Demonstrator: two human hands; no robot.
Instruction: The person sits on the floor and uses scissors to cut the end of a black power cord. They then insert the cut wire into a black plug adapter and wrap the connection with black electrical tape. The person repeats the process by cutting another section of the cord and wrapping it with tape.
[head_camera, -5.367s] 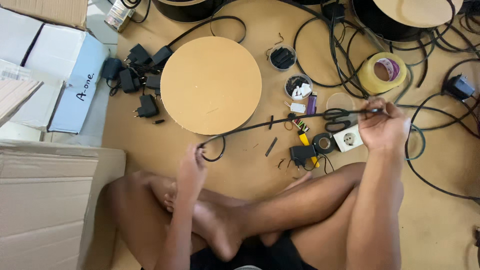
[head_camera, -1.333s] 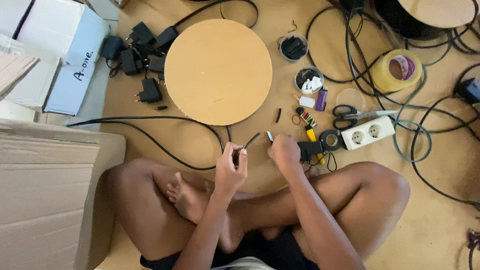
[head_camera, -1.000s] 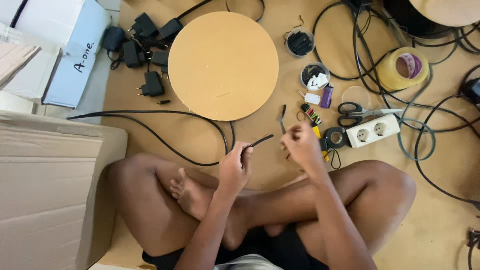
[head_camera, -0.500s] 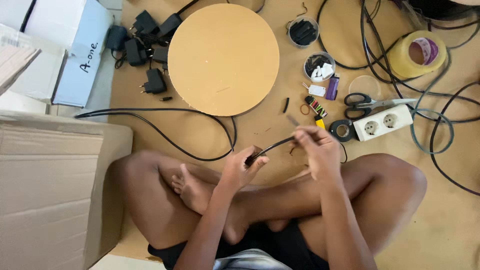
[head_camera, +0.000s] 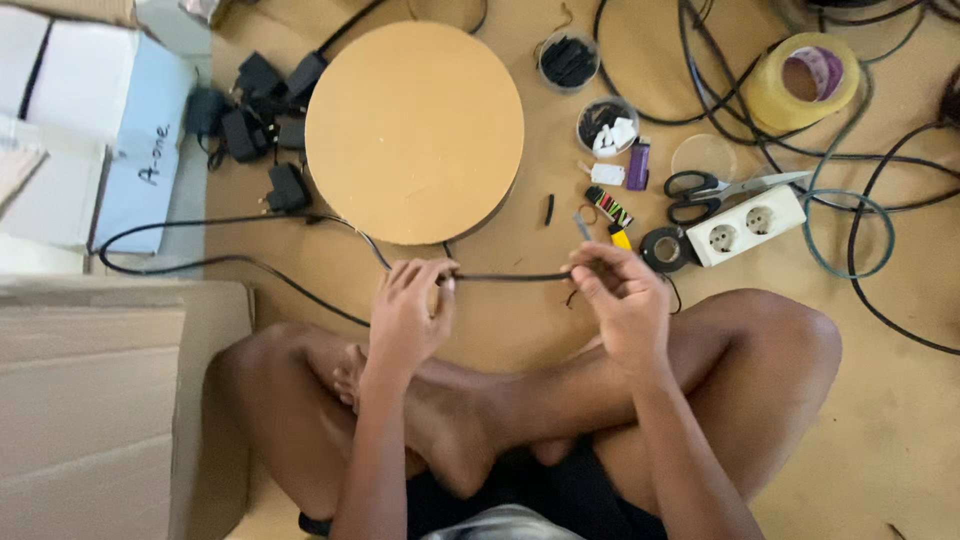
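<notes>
Head view: black cable (head_camera: 510, 277) end hidden inside right hand (head_camera: 620, 300).

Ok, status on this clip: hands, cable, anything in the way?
Left hand and right hand both pinch the black cable, held taut between them. Round board just beyond; scissors and socket strip lie to the right, apart.

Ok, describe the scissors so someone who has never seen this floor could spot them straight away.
Start at the big round cardboard disc on the floor and look to its right, past the small purple lighter. The scissors lie flat just above the white double socket block. Black looped handles and pale blades set them apart from the cables around them.
</notes>
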